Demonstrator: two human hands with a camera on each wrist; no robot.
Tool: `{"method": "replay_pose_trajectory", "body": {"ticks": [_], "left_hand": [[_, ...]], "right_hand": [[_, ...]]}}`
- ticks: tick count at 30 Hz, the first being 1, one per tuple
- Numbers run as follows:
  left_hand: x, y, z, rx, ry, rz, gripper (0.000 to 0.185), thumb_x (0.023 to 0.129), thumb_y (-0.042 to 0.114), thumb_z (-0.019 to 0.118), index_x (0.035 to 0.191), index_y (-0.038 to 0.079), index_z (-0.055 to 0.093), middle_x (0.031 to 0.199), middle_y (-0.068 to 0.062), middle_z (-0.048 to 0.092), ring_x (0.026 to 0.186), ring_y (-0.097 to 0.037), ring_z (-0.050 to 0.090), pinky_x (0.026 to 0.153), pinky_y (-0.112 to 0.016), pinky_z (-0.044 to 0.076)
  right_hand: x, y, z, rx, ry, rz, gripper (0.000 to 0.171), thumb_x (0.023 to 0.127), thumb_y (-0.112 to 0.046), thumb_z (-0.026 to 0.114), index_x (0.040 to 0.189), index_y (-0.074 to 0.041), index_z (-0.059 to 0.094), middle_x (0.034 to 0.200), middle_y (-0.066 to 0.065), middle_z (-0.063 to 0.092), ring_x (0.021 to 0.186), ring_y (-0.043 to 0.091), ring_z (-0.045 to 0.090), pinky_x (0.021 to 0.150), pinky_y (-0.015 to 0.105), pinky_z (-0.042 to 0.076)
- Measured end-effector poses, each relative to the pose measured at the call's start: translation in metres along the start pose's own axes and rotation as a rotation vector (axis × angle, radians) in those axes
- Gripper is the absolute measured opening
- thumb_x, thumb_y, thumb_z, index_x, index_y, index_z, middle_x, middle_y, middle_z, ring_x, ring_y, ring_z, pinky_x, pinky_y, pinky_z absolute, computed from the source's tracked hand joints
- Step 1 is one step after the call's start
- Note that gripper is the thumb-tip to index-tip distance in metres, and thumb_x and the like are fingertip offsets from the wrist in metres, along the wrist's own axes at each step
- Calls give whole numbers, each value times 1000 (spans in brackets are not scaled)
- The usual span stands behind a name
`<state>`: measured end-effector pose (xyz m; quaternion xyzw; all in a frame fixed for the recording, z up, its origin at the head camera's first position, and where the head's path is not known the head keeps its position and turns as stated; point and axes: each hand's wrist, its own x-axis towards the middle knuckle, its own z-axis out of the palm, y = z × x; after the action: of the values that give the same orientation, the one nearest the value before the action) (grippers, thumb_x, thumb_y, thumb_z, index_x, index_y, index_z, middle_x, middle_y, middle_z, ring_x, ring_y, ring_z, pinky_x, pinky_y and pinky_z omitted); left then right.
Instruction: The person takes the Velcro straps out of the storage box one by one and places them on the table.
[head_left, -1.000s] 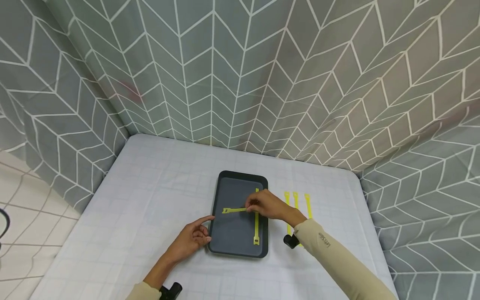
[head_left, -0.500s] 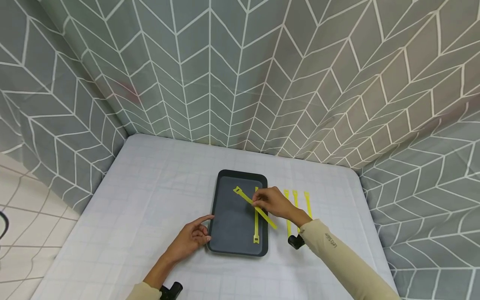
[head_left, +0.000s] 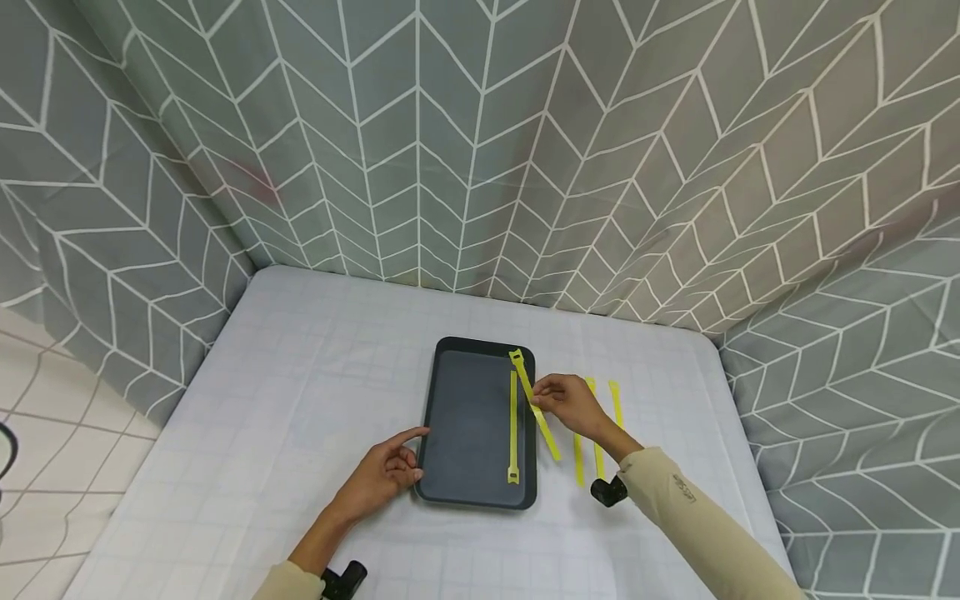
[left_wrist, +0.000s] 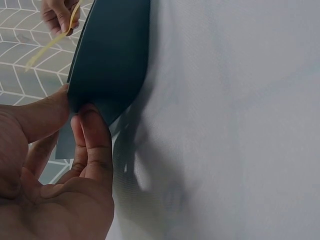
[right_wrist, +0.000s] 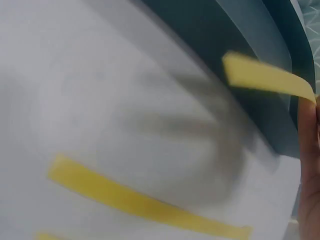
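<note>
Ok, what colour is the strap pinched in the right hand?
Yellow: the strap in the right hand shows best in the head view.

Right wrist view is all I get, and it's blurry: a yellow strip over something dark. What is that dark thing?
Observer: A dark tray lying flat on a pale tablecloth.
Visitor: Is anything inside it?
Observer: One yellow strip lies along its right side.
Visitor: And the strip I see?
Observer: The right hand pinches that held strip over the tray's right rim.
Visitor: What's the other hand doing?
Observer: The left hand holds the tray's near left corner.
</note>
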<state>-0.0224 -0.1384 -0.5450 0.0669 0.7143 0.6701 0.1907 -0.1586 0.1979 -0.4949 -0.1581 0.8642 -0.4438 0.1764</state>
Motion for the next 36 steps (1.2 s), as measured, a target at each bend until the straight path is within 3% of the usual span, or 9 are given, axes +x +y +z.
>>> {"method": "replay_pose_trajectory", "body": {"ticks": [4,9,17,23,30,36], "left_hand": [[0,0,0,13,3,0,64,92,-4,65,151,-3,38,97,-15,50,71,-5,50,67,-19,46],[1,1,-1,17,11,-2,64,92,-4,65,151,-1,39,97,-14,51,71,-5,51,68,-19,46],[0,3,-1,2,10,19,65,92,-3,66,150,-5,38,97,-17,51,71,-5,51,67,-19,46],[0,2,0,13,15,12,64,92,-3,66,150,-4,39,97,-15,51,69,-4,49,66,-18,44],[1,0,0,28,13,4,64,92,-3,65,150,-2,39,97,-14,51,70,-5,50,68,-19,46],[0,1,0,25,12,4,63,92,-3,65,150,-3,39,97,-14,50,71,-4,51,69,-18,46]], "right_hand": [[-5,10,-1,109,59,165,21,94,-7,69,109,7,66,102,19,70,89,20,70,82,43,58],[-10,16,-4,172,151,335,22,95,-7,67,111,9,66,101,18,72,86,14,70,83,39,59],[-20,21,-2,106,209,507,17,92,-7,69,102,7,70,93,14,72,74,13,68,74,33,59],[-23,25,1,22,227,515,14,90,-8,72,97,5,73,87,12,73,69,13,68,67,28,57],[-24,30,4,-127,267,440,12,88,-8,74,89,3,73,73,9,72,60,14,66,54,23,49],[-25,33,8,-219,275,421,11,88,-10,73,84,1,74,65,6,69,55,12,60,51,23,43]]}}
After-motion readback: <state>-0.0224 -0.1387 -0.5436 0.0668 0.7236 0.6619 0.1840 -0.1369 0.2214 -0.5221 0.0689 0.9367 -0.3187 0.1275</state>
